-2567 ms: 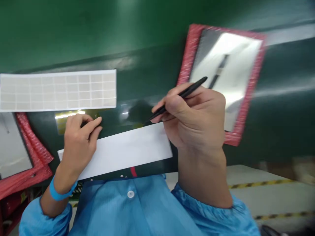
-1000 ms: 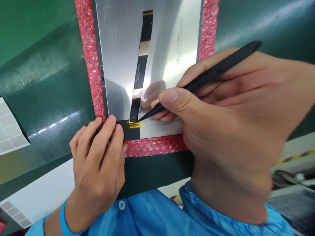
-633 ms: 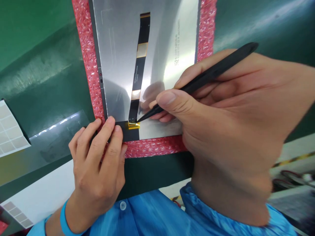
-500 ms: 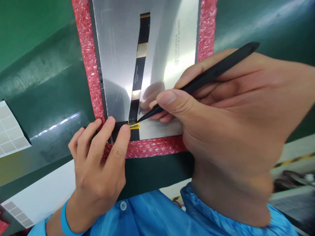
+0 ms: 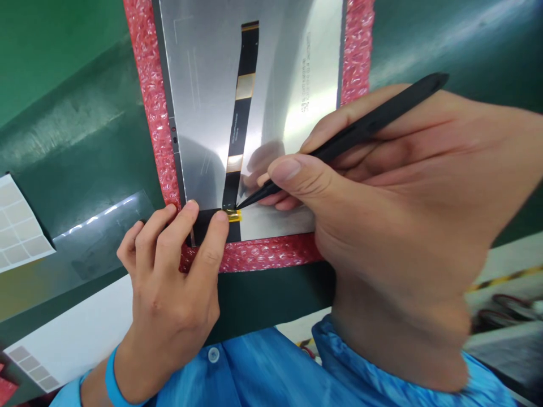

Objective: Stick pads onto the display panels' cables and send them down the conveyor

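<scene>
A display panel (image 5: 203, 73) lies with its silver back up on pink bubble wrap (image 5: 358, 45). Along it runs a black flex cable (image 5: 241, 121), with a small piece of yellow tape (image 5: 235, 216) at its lower end. My right hand (image 5: 365, 175) grips black pointed tweezers (image 5: 348, 135), their tip at the cable's lower end, just above the yellow tape. My left hand (image 5: 178, 277) rests with fingers spread on the panel's lower left corner. Its index fingertip touches the left end of the yellow tape. The left thumb is hidden.
On the green table mat (image 5: 85, 152), a sheet of pale square stickers (image 5: 21, 226) lies at the left. A clear film (image 5: 106, 237) is beside it. A white sheet (image 5: 76, 328) with grey squares lies at the lower left. Cables (image 5: 509, 311) show at the lower right.
My left index finger has shifted slightly to the right over the yellow tape. The tweezers' tip has stayed almost in place.
</scene>
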Demonstrator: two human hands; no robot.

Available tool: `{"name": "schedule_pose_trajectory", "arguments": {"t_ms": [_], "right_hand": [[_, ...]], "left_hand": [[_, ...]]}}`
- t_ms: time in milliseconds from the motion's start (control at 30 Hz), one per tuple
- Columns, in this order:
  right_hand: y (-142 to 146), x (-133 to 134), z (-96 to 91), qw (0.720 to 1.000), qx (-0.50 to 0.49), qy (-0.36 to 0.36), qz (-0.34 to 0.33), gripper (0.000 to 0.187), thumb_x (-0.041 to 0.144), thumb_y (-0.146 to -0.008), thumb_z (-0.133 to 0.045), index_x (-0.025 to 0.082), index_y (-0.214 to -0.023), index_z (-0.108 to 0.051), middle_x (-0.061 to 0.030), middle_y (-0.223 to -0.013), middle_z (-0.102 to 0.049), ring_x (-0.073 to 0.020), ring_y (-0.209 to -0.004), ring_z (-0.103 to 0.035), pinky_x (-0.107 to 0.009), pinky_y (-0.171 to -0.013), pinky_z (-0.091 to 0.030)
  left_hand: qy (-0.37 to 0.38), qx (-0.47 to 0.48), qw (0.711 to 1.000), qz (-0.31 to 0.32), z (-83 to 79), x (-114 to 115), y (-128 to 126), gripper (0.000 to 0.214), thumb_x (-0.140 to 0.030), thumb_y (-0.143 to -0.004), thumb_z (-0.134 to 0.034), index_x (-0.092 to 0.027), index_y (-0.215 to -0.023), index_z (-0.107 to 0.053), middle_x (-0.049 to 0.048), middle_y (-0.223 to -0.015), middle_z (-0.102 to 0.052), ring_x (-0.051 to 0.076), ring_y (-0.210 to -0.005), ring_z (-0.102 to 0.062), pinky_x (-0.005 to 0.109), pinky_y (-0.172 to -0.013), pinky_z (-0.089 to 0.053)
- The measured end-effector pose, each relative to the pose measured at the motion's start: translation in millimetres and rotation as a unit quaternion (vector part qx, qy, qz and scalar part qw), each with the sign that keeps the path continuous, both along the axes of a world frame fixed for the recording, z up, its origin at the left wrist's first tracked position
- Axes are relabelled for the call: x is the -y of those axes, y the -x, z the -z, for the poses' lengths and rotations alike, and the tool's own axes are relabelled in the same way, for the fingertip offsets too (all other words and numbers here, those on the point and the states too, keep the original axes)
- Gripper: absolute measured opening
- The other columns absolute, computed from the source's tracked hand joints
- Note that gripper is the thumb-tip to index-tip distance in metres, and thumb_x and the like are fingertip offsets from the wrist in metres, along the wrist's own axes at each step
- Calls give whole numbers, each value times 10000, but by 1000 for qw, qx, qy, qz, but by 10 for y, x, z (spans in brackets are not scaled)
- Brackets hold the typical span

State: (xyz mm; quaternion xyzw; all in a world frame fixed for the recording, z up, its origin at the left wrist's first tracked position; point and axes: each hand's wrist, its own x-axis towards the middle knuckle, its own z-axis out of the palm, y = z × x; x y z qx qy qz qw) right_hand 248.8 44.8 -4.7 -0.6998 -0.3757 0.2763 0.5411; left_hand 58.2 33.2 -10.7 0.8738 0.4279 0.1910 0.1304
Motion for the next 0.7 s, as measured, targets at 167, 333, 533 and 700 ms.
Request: {"name": "schedule_pose_trajectory", "arguments": {"t_ms": [167,333,533,700], "right_hand": [[33,10,6,997,37,13,61,182,165,-853,-912,240,-829,-748,12,-743,-764,-223,-670,-791,-324,-472,-615],[48,6,129,995,-8,-11,94,128,138,-900,-836,194,-858,-730,32,-694,-722,-171,-617,-764,-268,-506,-605],[-11,-28,325,993,-60,-52,90,211,252,-896,-879,242,-827,-680,24,-731,-738,-154,-608,-730,-254,-490,-561],[-42,-42,411,990,-76,-60,101,285,331,-884,-903,256,-820,-635,23,-702,-726,-168,-549,-706,-281,-468,-576]], "left_hand": [[-8,-31,999,0,-10,2,-14,463,-25,-972,-711,-201,-1400,-700,175,-1437,-714,369,-1377,-637,632,-1174,-422],[5,-87,996,-1,-29,17,-59,518,-25,-993,-634,-265,-1450,-676,165,-1491,-663,395,-1412,-593,741,-1238,-300],[19,-141,990,-8,-4,47,-105,736,5,-972,-589,-395,-1590,-576,151,-1552,-593,412,-1463,-524,827,-1232,-185],[8,-157,986,-52,29,49,-35,567,-116,-1042,-624,-388,-1540,-631,167,-1637,-552,480,-1546,-452,872,-1205,-211]]}}
